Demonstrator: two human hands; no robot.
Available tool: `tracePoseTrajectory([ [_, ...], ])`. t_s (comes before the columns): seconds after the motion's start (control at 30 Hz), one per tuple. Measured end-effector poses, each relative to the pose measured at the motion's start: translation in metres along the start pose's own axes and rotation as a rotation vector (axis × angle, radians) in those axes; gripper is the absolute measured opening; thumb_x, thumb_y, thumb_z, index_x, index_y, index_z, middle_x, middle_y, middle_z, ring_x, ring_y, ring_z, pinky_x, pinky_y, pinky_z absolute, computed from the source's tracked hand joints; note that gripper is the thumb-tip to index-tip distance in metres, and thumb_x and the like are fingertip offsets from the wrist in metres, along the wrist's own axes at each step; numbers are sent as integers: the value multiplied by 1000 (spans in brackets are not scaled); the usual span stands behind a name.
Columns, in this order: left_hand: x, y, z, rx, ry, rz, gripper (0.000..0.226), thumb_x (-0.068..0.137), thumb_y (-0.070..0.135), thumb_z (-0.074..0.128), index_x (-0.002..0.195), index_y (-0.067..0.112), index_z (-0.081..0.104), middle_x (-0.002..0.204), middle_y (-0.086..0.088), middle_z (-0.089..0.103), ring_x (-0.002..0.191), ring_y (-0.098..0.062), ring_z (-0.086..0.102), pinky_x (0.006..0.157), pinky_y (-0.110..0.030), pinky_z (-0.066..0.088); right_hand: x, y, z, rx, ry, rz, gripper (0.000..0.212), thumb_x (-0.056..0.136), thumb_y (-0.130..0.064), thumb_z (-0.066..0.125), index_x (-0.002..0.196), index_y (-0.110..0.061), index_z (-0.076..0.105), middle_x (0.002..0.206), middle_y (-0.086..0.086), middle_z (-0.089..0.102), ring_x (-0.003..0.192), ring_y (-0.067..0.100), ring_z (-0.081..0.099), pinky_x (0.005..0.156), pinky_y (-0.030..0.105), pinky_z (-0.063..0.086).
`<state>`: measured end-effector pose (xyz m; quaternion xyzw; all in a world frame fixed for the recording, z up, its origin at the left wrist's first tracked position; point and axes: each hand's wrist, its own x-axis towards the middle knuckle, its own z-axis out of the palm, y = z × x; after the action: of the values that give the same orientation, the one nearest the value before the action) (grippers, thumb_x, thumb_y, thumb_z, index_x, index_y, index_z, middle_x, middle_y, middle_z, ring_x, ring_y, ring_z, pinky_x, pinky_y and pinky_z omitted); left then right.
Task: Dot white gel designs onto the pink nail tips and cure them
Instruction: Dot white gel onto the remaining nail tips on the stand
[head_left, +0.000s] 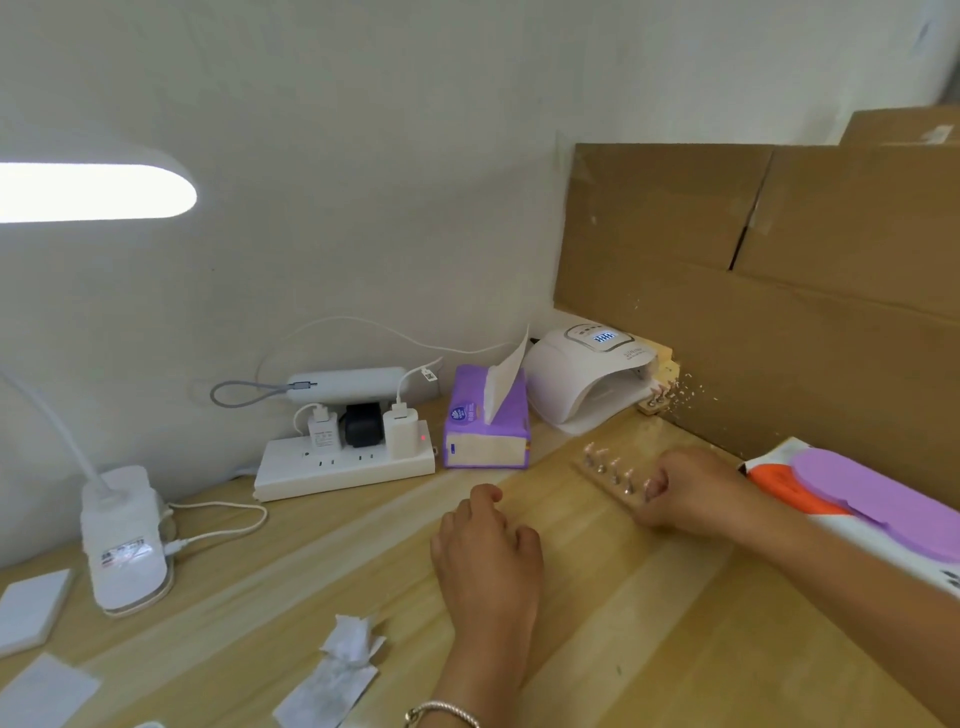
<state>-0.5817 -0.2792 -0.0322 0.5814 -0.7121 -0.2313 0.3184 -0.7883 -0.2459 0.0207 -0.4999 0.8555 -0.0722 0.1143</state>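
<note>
Pink nail tips (615, 466) upright on small silvery pegs, in a row along a wooden holder strip (602, 480), mid-worktop, in front of the curing lamp (571, 376) but well short of its mouth. Right hand (685, 493) clenched round the strip's near end, gripping it. Left hand (488, 540) resting on the worktop (649, 623), loosely curled, holding nothing. Risks, as a judgement: tips shaken off their pegs if dragged or tilted too fast, being light plastic on narrow seats. Smearing of any wet gel on a knuckle, with the right hand nearly touching the last tip. Dots not resolvable through the blur. Low lamp mouth, and a second holder (655, 401) just beside its right edge, so a chance of clipping the housing or knocking that holder on the way in. Tissue box (485, 426) just left of the lamp, loose sheet sticking up: lint hazard. Materials: strip of pale bare wood, flat and slim. Tips glossy and curved. Lamp a smooth white plastic dome with a lit blue display. Worktop of light wood grain, slick-looking, so probably easy sliding. Matte cardboard (779, 312) wall on the right.
</note>
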Motion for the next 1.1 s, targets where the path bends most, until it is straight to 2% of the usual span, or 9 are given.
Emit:
tracePoseTrajectory([
  [0.1,0,0,0,9,4,6,35,89,28,58,124,28,50,104,12,58,110,-13,51,97,-27,31,19,1,-10,31,70,114,38,78,-34,70,51,-14,53,36,-3,53,40,9,53,45,23,35],
  [0.2,1,0,0,14,9,11,33,89,28,58,122,28,51,106,12,59,110,-13,50,96,-26,31,42,-4,-9,184,139,178,35,81,-30,72,57,-10,58,33,-1,54,25,8,49,41,19,39],
  [0.37,2,0,3,40,26,5,33,88,31,59,121,30,53,104,13,61,108,-13,53,93,-26,31,74,-16,0,318,240,218,28,79,-32,74,73,-9,60,62,8,65,53,23,66,61,29,54],
  [0.53,6,0,6,79,24,0,33,87,37,58,120,33,53,105,15,59,109,-11,52,92,-26,32,105,-27,15,434,352,303,30,85,-29,73,99,-5,64,103,16,65,105,32,65,80,31,47],
  [0.63,7,0,7,95,5,-15,34,87,39,56,120,36,50,106,17,56,109,-9,50,91,-25,32,117,-34,28,632,435,247,26,87,-17,72,106,0,66,106,22,69,102,34,67,88,36,52],
  [0.73,8,0,7,106,1,-16,33,87,40,54,119,37,49,105,18,55,109,-8,49,88,-25,30,120,-36,35,642,478,216,14,86,-7,63,98,-2,69,95,21,71,92,34,68,76,32,51],
  [0.83,7,0,6,92,-5,-12,32,87,40,55,118,36,51,105,17,55,108,-8,49,87,-25,30,120,-35,35,544,420,147,17,85,-3,55,95,-8,67,104,16,69,97,33,63,69,29,41],
  [0.97,5,0,5,85,-4,-8,31,87,38,57,118,34,53,106,15,56,108,-11,50,87,-26,30,118,-28,34,604,335,70,22,83,1,54,100,-7,67,110,14,68,101,33,65,79,33,49],
  [1.1,5,1,5,78,1,-6,31,87,38,59,117,35,53,101,16,55,107,-11,51,88,-25,32,105,-30,23,681,738,207,18,88,-9,52,78,-16,65,86,8,68,83,33,59,66,31,38],
])
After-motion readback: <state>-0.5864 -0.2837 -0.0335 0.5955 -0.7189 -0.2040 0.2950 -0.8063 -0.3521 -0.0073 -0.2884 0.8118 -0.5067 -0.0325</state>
